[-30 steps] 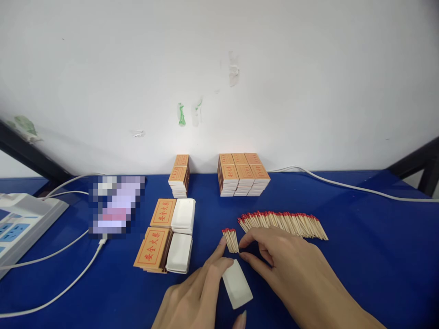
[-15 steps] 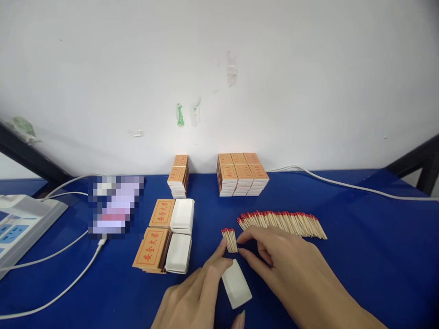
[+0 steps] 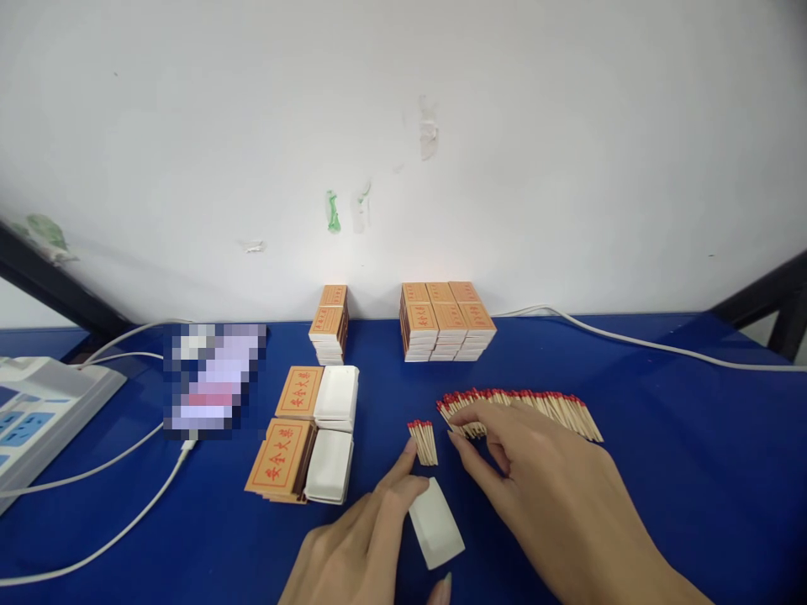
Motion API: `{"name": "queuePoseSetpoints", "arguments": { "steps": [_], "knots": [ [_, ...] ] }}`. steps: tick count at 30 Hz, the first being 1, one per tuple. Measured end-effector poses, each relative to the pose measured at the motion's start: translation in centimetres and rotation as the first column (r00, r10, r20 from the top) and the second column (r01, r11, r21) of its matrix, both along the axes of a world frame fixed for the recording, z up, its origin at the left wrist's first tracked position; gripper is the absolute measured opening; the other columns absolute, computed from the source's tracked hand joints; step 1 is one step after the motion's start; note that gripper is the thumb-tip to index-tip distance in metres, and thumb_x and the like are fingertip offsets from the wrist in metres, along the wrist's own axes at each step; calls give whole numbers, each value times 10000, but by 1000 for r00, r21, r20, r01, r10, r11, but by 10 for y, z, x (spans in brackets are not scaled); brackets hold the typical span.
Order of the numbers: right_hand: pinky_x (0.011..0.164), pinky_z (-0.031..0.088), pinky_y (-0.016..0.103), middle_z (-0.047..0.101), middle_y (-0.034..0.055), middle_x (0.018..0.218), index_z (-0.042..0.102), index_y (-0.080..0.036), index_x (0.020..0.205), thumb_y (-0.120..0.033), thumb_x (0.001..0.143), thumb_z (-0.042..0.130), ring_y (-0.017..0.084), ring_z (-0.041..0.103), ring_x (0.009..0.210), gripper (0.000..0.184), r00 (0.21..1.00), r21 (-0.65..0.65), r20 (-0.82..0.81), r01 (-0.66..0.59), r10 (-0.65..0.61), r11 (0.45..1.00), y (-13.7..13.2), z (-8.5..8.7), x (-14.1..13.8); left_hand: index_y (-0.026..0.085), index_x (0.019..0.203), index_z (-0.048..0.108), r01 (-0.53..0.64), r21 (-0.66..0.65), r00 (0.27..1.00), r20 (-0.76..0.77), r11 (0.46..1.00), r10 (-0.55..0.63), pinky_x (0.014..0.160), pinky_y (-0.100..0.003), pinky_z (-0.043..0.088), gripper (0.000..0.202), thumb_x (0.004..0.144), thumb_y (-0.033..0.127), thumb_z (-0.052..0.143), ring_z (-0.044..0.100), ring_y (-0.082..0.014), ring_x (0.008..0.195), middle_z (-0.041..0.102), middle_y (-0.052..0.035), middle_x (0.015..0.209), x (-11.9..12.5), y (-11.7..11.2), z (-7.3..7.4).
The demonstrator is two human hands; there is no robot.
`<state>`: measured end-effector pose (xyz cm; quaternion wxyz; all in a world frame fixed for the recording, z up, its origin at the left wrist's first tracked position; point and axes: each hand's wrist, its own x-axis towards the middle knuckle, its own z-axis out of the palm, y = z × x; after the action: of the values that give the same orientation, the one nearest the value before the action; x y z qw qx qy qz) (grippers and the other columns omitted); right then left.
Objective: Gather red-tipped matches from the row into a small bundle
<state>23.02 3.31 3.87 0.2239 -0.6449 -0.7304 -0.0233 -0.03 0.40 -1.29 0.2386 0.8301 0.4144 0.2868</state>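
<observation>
My left hand (image 3: 359, 542) rests on the blue table with its fingers apart. Its index fingertip touches the left side of a small bunch of red-tipped matches (image 3: 424, 444). Another finger reaches the upper edge of a white matchbox tray (image 3: 436, 525), and the thumb shows just below that tray. Over the left end of a long row of matches (image 3: 535, 412) is my right hand (image 3: 535, 470), its thumb and index finger slightly apart; I see no match between them. Part of the row is hidden behind this hand.
Left of my hands stand stacked matchbox sleeves (image 3: 277, 458) and white trays (image 3: 329, 466). Assembled matchboxes (image 3: 447, 319) and a narrower matchbox stack (image 3: 328, 323) are against the wall. A blurred phone (image 3: 218, 378), cables and a power strip (image 3: 56, 412) lie at the left.
My right hand has shifted a little right and up, from beside the small bunch to the left end of the match row. My left hand stays in place.
</observation>
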Motion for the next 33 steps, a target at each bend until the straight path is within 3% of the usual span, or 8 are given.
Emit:
{"name": "queuePoseSetpoints", "arguments": {
  "steps": [5, 12, 18, 25, 33],
  "knots": [
    [522, 471, 340, 875, 25, 901, 804, -263, 960, -172, 1017, 637, 283, 854, 781, 199, 995, 97, 84, 37, -45, 995, 1, -6, -3, 391, 1620, 457, 0, -16, 1000, -5, 1000, 0, 925, -495, 783, 793, 908, 180, 736, 797, -383, 1348, 505, -34, 1808, -2, -2, -2],
    [520, 461, 342, 840, 36, 851, 790, -251, 912, -152, 1017, 620, 263, 821, 750, 223, 990, 124, 140, -6, -11, 992, 3, -16, -5, 431, 1656, 460, 12, -54, 1000, 8, 998, -12, 1008, -487, 762, 820, 934, 190, 764, 741, -386, 1435, 486, 22, 1821, -4, -3, -2],
    [503, 461, 351, 817, 4, 789, 761, -270, 807, -188, 1000, 668, 257, 819, 719, 229, 996, 113, 87, 2, -12, 994, 2, -14, -6, 445, 1677, 432, 19, -83, 1000, 4, 996, -19, 1015, -507, 762, 853, 934, 178, 754, 755, -390, 1417, 487, 39, 1821, -4, -3, -2],
    [513, 479, 357, 820, -9, 766, 782, -263, 797, -157, 927, 750, 275, 831, 709, 171, 994, 109, 99, 44, -55, 993, 0, -13, -9, 466, 1720, 351, 31, -86, 1000, 5, 996, -31, 1045, -523, 750, 922, 942, 173, 749, 718, -391, 1467, 392, 30, 1867, -5, -4, -3],
    [474, 382, 328, 779, -38, 682, 747, -280, 737, -149, 904, 801, 276, 796, 622, 219, 993, 9, 70, 91, -92, 996, -2, -9, -5, 471, 1720, 356, 41, -86, 999, 20, 995, -39, 1034, -506, 753, 919, 942, 183, 752, 732, -388, 1447, 404, 42, 1859, -6, -2, -2]
  ]
}}
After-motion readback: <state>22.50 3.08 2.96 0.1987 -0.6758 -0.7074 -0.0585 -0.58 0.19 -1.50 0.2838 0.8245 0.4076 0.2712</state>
